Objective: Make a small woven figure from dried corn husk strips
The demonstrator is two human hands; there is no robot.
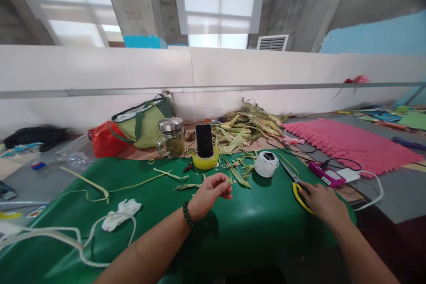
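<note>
My left hand (212, 190), with a dark beaded bracelet on its wrist, is raised over the middle of the green-covered table (253, 226). Its thumb and fingers are pinched together, and a tiny pale-green bit may show at the tips, too small to name. On the right, the fingers of my right hand (322, 202) are on the yellow handles of a pair of scissors (301, 193), which lies with its blades pointing away from me. Just beyond my left hand are scraps of dried corn husk (238, 175). A white roll (266, 164) sits left of the scissors.
A phone (204, 141) leans upright on a yellow tape roll (205, 161). Behind are a lidded glass mug (171, 137), a green bag (146, 124) and a husk pile (249, 120). White cable (76, 242) and crumpled tissue (121, 214) lie left; a magenta power strip (326, 174) lies right.
</note>
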